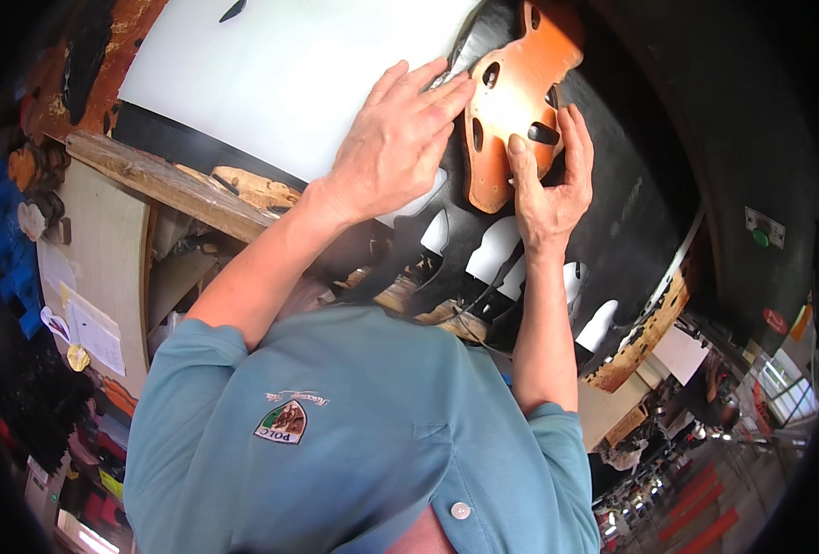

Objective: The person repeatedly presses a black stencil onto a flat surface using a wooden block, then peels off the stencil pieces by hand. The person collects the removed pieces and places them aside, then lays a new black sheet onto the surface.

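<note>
A long, curved orange cutting die [504, 102] with several oval holes lies on a black sheet that looks like leather [626, 175]. My left hand [393, 148] is spread, its fingers stretched out, with the fingertips at the die's left edge. On the other side, my right hand [552, 198] holds the die's lower right part between thumb and fingers. The thumb rests on the orange face and the fingers reach along the right edge. Shaped openings in the black sheet near my body show white beneath.
A white board [280, 74] covers the upper left of the work surface, with a worn wooden bar [174, 180] along its near side. A dark machine body with a green button [761, 238] stands at the right. Papers [93, 332] hang on a panel at the left.
</note>
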`<state>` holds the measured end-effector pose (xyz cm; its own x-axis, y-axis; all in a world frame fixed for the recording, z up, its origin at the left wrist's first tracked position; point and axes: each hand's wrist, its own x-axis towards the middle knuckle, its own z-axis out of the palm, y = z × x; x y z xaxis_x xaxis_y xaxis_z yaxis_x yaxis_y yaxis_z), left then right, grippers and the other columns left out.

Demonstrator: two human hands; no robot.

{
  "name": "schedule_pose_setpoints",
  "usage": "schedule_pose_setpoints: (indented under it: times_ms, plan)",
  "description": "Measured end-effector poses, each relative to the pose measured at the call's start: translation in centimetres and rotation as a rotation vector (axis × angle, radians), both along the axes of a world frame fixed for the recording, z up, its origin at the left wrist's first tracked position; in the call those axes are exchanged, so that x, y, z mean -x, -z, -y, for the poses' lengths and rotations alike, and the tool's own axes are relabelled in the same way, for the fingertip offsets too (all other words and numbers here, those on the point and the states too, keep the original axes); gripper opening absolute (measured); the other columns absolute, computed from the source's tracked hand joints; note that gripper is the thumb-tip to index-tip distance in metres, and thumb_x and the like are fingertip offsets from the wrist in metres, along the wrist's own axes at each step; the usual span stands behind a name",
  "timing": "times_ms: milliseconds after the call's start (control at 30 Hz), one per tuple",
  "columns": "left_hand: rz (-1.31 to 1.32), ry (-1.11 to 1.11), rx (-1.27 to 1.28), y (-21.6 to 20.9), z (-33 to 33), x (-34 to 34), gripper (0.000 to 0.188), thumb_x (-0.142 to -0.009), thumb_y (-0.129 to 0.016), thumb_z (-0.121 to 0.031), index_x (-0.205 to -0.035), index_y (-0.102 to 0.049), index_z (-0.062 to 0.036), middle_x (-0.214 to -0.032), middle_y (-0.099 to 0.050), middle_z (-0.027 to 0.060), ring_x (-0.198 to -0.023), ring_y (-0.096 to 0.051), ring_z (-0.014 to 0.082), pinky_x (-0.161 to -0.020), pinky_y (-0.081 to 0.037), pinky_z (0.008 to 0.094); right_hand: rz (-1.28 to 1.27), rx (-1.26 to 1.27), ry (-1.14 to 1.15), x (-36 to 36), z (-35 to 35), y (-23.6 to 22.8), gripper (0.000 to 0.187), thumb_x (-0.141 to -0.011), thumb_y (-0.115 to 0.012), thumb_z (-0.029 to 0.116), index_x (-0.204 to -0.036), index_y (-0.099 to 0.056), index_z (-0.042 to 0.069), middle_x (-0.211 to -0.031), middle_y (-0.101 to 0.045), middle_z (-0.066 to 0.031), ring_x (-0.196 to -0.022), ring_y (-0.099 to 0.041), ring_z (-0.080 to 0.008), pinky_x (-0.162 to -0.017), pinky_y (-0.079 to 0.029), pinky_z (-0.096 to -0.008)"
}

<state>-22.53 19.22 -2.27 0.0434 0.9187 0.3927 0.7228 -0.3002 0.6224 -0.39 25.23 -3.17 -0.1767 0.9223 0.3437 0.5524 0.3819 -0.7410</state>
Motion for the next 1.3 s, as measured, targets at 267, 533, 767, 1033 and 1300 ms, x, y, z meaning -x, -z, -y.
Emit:
schedule_pose_setpoints:
  times_ms: [267,533,767,1033,1300]
  plan:
    - [-0.002,0.037,-0.013,0.1,-0.3,0.4,0.059,-0.096,-0.057,0.008,-0.153,-0.060,-0.0079,-0.152,-0.064,0.0142,-0.152,-0.048,0.0395,-0.130,-0.026,0.0573,-0.188,-0.034,-0.023,-0.1,-1.0,0.5,0.051,-0.083,-0.091,0.018,-0.127,-0.073,-0.001,-0.145,-0.065,-0.0250,-0.131,-0.067,-0.0326,-0.110,-0.053,-0.0418]
    - [0.044,0.058,-0.014,-0.2,0.8,0.0,0.061,-0.094,-0.054,0.014,-0.152,-0.059,-0.0064,-0.153,-0.062,0.0184,-0.154,-0.044,0.0440,-0.130,-0.025,0.0597,-0.397,0.086,0.028,-0.4,-0.4,0.8,0.042,-0.087,-0.087,0.013,-0.121,-0.072,-0.004,-0.137,-0.072,-0.0226,-0.125,-0.070,-0.0284,-0.110,-0.053,-0.0393]
    - [0.039,0.020,-0.031,-0.8,1.2,-0.3,0.056,-0.097,-0.054,0.013,-0.149,-0.061,-0.0035,-0.153,-0.062,0.0200,-0.153,-0.044,0.0459,-0.128,-0.028,0.0588,-0.230,-0.006,0.046,0.9,-0.2,-0.6,0.047,-0.090,-0.081,0.012,-0.131,-0.067,-0.005,-0.127,-0.074,-0.0219,-0.113,-0.074,-0.0283,-0.098,-0.058,-0.0383]
    - [0.233,0.116,-0.125,-1.0,13.1,-4.0,0.017,-0.082,-0.079,0.004,-0.092,-0.069,-0.0054,-0.090,-0.069,0.0107,-0.075,-0.064,0.0293,-0.068,-0.048,0.0381,0.089,-0.195,-0.232,-6.8,10.9,-3.2,0.032,-0.083,-0.086,0.010,-0.110,-0.073,-0.002,-0.120,-0.071,-0.0213,-0.113,-0.066,-0.0419,-0.098,-0.055,-0.0476]
    - [-0.023,-0.044,-0.303,3.5,12.2,-3.1,0.027,-0.081,-0.085,-0.002,-0.098,-0.064,-0.0074,-0.093,-0.066,0.0090,-0.080,-0.063,0.0315,-0.071,-0.048,0.0431,-0.264,-0.186,0.109,-10.5,9.8,-4.8,0.010,-0.101,-0.066,0.008,-0.095,-0.072,0.002,-0.090,-0.071,-0.0083,-0.086,-0.069,-0.0180,-0.079,-0.055,-0.0337]
